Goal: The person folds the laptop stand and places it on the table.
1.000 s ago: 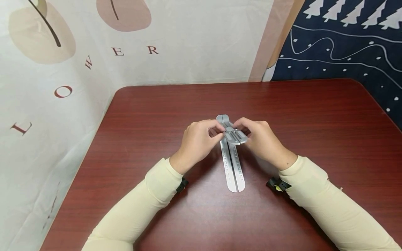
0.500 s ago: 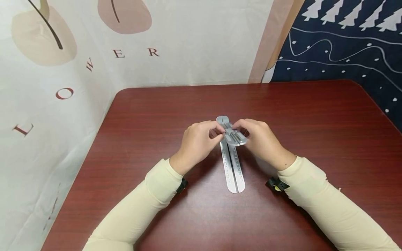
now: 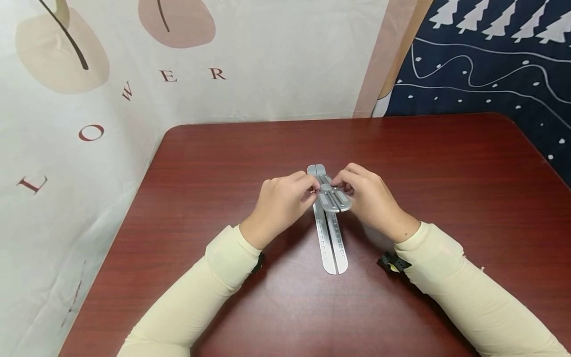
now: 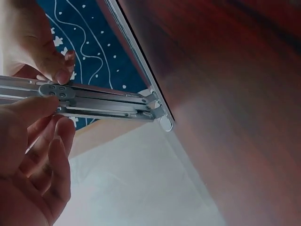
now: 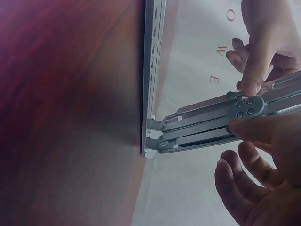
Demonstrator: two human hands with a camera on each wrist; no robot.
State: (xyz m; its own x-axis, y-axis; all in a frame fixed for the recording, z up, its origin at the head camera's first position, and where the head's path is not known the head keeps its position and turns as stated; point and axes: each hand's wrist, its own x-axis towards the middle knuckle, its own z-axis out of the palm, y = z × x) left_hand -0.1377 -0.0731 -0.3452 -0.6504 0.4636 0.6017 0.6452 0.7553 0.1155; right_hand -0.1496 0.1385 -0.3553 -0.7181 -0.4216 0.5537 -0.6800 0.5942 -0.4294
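Note:
A silver folding laptop stand (image 3: 324,243) stands on the table, its two long base bars lying side by side. Its upper arms rise at a slant from the far end, joined by a small riveted hinge plate (image 5: 248,108). My left hand (image 3: 282,204) pinches the stand's left side near that plate. From the opposite side, my right hand (image 3: 368,196) grips the raised part too. In the left wrist view, the thumb of the left hand (image 4: 28,150) lies against the hinge plate. In the right wrist view, the lower fingers of the right hand (image 5: 263,183) are off the metal.
The reddish-brown table (image 3: 200,198) extends around the stand on all sides. Behind it hang a white curtain (image 3: 285,59) with printed letters and a navy cloth (image 3: 482,69) with white trees. Dark wrist straps (image 3: 393,263) show below the sleeves.
The near end of the raised arms has dipped slightly toward me. My left fingers have curled in closer, and my right knuckles have lifted a little. The base bars have stayed put.

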